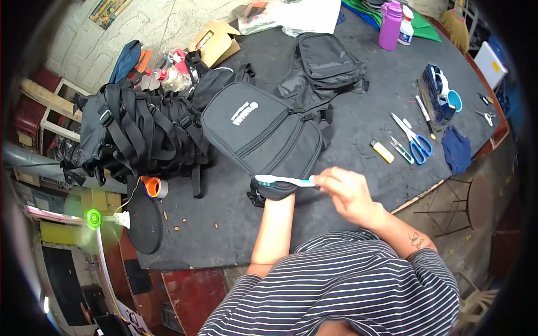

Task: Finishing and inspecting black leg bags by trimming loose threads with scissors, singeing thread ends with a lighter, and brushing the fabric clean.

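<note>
A toothbrush [286, 181] with a white and teal body is pinched by its end in my right hand [347, 196], whose fingers are closed. Its bristle head lies over the near end of a dark grey backpack [252, 126] with zippered pockets and a small white print. My left forearm [273, 227] reaches up to that near end, and my left hand is hidden under or inside the backpack, so its fingers do not show.
Strapped black bags [145, 129] are heaped at left. Another black bag [330, 61] lies beyond. To the right are blue-handled scissors [419, 147], thread snips [401, 151], a yellow lighter [382, 151], a marker [422, 109] and a dark blue cloth [457, 150]. A green fan [94, 218] stands at left.
</note>
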The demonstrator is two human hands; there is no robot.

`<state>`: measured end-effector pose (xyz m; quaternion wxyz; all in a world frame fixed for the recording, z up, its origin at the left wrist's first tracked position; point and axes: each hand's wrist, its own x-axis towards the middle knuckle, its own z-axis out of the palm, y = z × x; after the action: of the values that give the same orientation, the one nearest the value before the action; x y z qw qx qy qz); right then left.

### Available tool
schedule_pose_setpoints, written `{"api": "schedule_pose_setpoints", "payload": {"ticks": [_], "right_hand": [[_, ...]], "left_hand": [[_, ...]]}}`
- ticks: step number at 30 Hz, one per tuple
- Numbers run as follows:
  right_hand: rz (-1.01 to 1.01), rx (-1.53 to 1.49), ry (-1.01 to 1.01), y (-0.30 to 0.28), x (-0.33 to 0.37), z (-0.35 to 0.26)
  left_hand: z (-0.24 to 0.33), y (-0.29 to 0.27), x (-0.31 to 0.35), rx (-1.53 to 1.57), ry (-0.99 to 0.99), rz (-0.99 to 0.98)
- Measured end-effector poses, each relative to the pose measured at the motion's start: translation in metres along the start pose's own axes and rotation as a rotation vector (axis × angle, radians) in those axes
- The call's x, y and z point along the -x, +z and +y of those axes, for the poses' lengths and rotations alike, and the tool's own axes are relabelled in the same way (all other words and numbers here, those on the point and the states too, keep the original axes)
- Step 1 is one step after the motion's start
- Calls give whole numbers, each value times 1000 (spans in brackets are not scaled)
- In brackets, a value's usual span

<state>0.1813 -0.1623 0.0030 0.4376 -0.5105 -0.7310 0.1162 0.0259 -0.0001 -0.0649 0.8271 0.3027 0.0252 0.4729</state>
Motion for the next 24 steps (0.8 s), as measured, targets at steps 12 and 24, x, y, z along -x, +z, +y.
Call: {"api": "schedule_pose_setpoints", "payload": {"ticks": [12,24], "right_hand": [[225,-29,-90,13,1,13],[332,-97,101,-22,-34,88]], "left_hand": [[1,20,18,151,-17,-99],[-10,47,-2,294,21,-187]]}}
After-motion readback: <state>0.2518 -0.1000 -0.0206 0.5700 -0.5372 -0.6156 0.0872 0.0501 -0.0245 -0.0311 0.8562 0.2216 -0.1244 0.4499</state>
